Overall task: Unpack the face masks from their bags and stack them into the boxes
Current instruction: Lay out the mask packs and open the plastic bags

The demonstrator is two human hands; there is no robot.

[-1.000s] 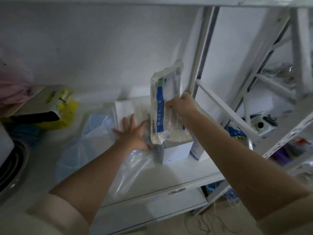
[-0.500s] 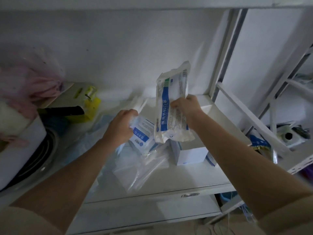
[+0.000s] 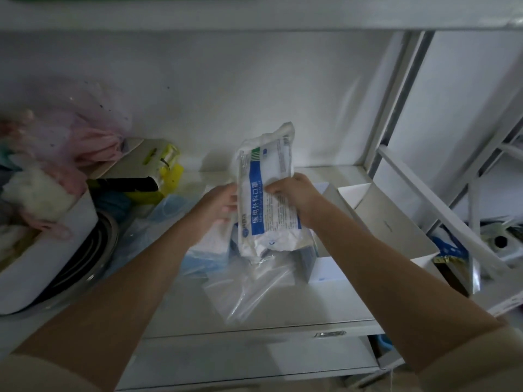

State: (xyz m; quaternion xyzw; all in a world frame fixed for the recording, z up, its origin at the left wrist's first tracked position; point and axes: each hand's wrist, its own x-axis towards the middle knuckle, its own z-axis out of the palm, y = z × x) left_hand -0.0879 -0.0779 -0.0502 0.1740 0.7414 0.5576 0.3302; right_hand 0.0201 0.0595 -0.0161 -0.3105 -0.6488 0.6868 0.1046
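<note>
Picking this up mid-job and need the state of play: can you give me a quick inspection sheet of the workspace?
Surface: white shelf, partly covered.
Job's things: mask bag held upright, looks sealed; open white box to its right; loose blue masks to its left.
Clutter: empty clear bags, yellow packet, pink plastic bag, white tub.
Grippers: left hand and right hand both grip the mask bag.
Cables: nothing seen.
Surroundings: white wall, white metal racking at right.

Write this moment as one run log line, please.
left hand: holds mask bag | right hand: grips mask bag | bag: upright, sealed, above desk | open box: right, waiting
</note>
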